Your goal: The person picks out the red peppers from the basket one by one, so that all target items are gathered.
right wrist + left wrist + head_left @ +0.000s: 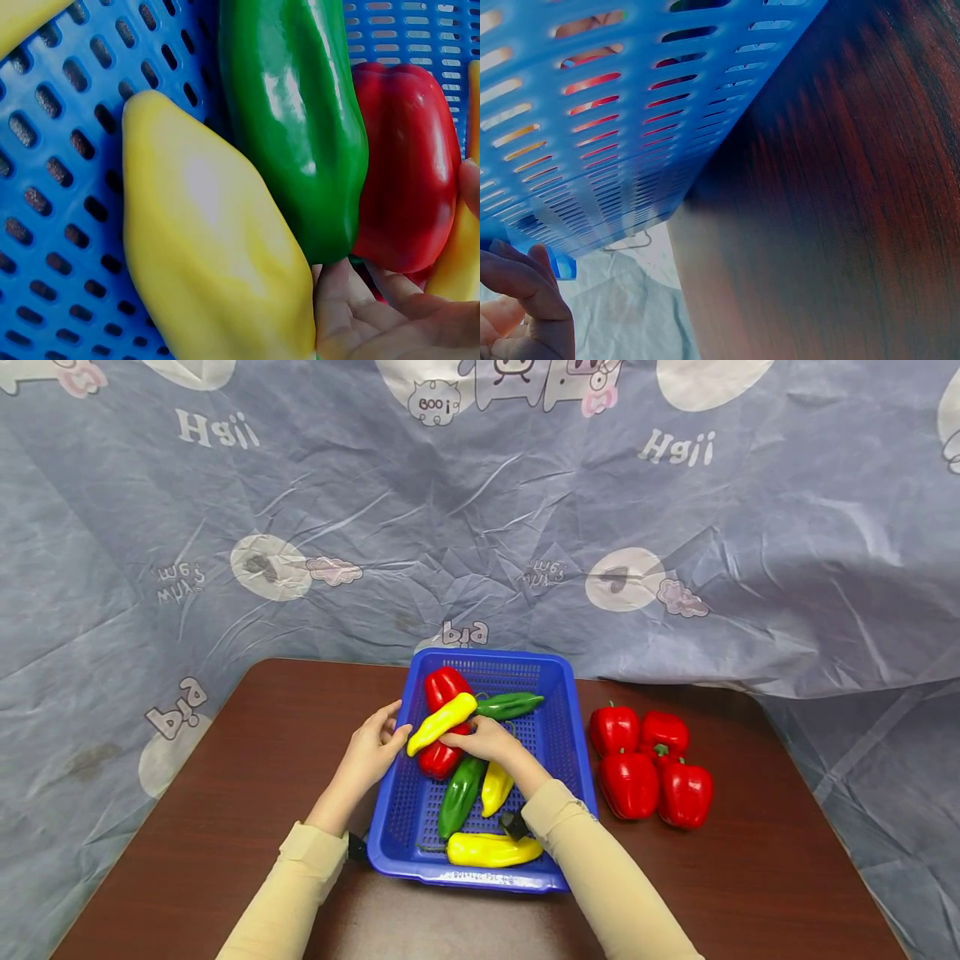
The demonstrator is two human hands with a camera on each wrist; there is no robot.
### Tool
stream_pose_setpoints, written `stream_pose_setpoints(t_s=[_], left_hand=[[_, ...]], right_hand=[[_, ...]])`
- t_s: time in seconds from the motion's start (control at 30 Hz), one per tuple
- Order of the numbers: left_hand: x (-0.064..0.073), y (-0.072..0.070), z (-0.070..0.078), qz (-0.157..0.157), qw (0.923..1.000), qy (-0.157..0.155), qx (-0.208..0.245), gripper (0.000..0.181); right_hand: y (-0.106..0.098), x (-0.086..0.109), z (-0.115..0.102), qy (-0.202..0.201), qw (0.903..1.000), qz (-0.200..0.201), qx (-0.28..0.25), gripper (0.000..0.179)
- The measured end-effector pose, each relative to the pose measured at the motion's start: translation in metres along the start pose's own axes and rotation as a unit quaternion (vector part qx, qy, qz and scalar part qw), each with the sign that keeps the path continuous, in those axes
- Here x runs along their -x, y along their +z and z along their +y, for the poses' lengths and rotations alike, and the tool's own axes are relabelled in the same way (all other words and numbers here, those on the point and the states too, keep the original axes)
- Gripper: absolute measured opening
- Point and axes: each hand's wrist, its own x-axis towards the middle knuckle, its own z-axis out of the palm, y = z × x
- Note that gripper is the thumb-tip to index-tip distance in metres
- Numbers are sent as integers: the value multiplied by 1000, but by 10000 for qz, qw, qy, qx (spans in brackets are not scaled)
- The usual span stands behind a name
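Observation:
At the left rim of a blue plastic basket, my left hand holds the edge, thumb over the rim and fingers bent outside. In the left wrist view, those curled fingers show beside the slotted wall. My right hand reaches inside and grips a red bell pepper, its thumb across it and fingers under its end. A long yellow pepper lies slanted over that red pepper, one end near my left thumb. A green pepper and another yellow pepper lie beside the right hand.
Farther back in the basket are another red bell pepper and a green pepper. A yellow pepper lies along the near wall. Several red bell peppers stand on the dark wooden table to the right. Patterned grey-blue cloth hangs behind.

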Motion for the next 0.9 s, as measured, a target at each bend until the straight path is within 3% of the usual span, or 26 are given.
stream_pose_setpoints(t_s=[0.2, 0.43, 0.9], left_hand=[[0, 2, 1, -46, 10000, -60, 21, 53], [1, 3, 3, -46, 10000, -38, 13, 53], [0, 1, 1, 78, 9999, 16, -75, 52]], right_hand=[[2, 1, -1, -35, 9999, 137, 20, 56], [-2, 4, -4, 107, 9992, 351, 146, 65], [-37, 23, 2, 389, 9950, 860, -332, 69]])
